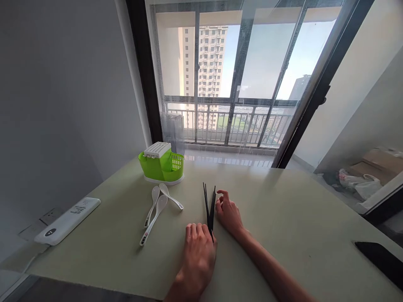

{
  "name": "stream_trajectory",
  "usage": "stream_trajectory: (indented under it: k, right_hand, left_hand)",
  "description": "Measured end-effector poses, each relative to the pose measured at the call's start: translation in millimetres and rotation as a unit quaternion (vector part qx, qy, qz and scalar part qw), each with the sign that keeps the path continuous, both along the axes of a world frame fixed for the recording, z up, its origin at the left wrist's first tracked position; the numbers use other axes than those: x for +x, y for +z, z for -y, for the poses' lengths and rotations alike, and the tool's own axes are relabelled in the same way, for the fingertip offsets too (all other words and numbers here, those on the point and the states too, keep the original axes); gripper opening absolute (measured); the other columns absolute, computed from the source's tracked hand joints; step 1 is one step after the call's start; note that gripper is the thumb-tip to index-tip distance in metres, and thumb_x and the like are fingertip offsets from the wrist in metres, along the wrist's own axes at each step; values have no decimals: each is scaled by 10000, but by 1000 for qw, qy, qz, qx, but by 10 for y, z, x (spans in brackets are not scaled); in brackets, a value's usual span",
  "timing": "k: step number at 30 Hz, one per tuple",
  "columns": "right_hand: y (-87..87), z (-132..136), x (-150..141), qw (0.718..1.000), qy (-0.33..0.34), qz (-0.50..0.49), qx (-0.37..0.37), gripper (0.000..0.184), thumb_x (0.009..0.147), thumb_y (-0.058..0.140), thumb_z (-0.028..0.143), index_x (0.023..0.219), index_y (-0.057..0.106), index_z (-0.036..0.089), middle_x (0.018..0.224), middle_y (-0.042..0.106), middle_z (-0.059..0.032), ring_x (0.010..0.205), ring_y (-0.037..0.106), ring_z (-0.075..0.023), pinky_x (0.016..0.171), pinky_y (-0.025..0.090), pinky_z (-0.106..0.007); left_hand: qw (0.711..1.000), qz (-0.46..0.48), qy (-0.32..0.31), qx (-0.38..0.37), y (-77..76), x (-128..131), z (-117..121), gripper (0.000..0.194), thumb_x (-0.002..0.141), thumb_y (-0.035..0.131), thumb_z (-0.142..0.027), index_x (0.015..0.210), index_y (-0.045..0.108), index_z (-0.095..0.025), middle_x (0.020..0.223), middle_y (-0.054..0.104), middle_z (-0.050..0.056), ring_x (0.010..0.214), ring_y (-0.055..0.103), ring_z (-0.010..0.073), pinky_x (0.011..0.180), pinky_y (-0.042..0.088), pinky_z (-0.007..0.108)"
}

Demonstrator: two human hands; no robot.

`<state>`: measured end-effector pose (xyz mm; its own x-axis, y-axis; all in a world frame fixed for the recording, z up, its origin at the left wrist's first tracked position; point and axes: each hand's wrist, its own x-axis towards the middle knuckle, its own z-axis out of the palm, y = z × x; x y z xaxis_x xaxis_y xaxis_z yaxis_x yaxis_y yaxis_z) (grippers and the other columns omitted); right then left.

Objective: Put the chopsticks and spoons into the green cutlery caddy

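Several slim black chopsticks (pixel 210 214) lie in front of me, with their thin ends fanned apart and pointing away. My left hand (pixel 199 253) is closed around their near ends, at the thumb side, and covers part of them. Just right of the far part of the chopsticks is my right hand (pixel 229 213). Its index finger reaches out and the other fingers are loosely bent. Nothing shows in it, and I cannot tell whether it touches the chopsticks. Three white spoons (pixel 161 203) with printed handle ends lie to the left, partly overlapping.
A green utensil holder (pixel 161 165) with a white slotted top stands at the table's far left. A white power strip (pixel 68 220) lies along the left edge, its cable trailing off. A dark flat object (pixel 379 260) is at the right edge. Sliding glass doors (pixel 226 84) stand behind the table.
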<state>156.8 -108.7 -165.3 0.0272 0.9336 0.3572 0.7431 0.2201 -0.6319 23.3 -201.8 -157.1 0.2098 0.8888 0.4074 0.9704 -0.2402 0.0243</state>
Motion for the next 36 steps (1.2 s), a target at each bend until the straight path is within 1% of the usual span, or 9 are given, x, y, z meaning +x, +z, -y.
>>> stream_trajectory:
  k: [6,12,17,21,25,27,30,32,36]
  right_hand:
    - [10,-12,-5,999,27,34,-18,320,942,395,238,1242,506,226,855,718,-3,729,656,-174,639,333,-258]
    - [22,2,-7,998,45,49,-20,297,943,412,220,1194,569,249,848,719,16,768,661,-165,654,335,-249]
    - [34,20,-11,998,40,45,-18,303,946,420,220,1218,549,242,850,722,19,763,663,-166,656,340,-251]
    - [44,21,-16,998,36,38,-20,305,939,427,218,1218,546,241,835,721,17,745,666,-164,650,345,-250]
    - [47,19,-11,999,37,28,-18,318,925,429,215,1227,529,234,838,718,15,751,668,-166,653,360,-248]
    - [40,16,-6,999,38,24,-16,334,921,429,222,1244,511,228,840,716,16,730,663,-165,652,367,-251]
    - [22,8,-1,999,40,21,-13,350,917,426,232,1260,496,225,836,711,18,706,654,-165,653,373,-255]
    - [7,2,-1,999,40,20,-12,353,911,429,233,1257,499,228,832,708,20,703,650,-166,654,373,-257]
    - [-12,-8,-2,999,42,18,-10,342,908,427,231,1239,510,231,819,706,23,678,638,-162,647,367,-260]
  left_hand:
    - [1000,-1,-2,-11,3,17,21,197,885,471,-113,837,661,-134,817,647,137,793,580,291,795,446,468]
    - [996,-28,20,-84,174,36,61,218,932,474,-189,896,679,-124,877,674,135,858,603,298,849,452,461]
    - [989,-32,33,-138,298,19,118,226,965,493,-253,961,677,-124,943,689,131,928,624,298,907,461,463]
    - [991,-14,22,-134,391,-64,104,326,1008,452,-366,966,673,-130,940,690,125,926,632,297,878,488,463]
    - [996,19,40,-72,460,-245,-53,430,1026,380,-460,1018,673,-144,1045,679,140,995,624,293,892,503,454]
    - [998,16,53,-34,453,-361,-173,455,1018,392,-482,1149,660,-139,1221,647,172,1134,591,321,957,489,463]
    - [998,-6,66,-9,397,-541,-341,573,997,413,-533,1365,566,-120,1463,520,194,1369,440,377,1084,421,501]
    - [998,-11,66,-21,351,-643,-415,646,990,393,-571,1440,505,-121,1526,465,177,1433,367,393,1123,388,528]
    - [996,-7,66,-62,293,-751,-464,676,992,366,-588,1457,493,-114,1510,492,160,1442,364,398,1138,376,551]
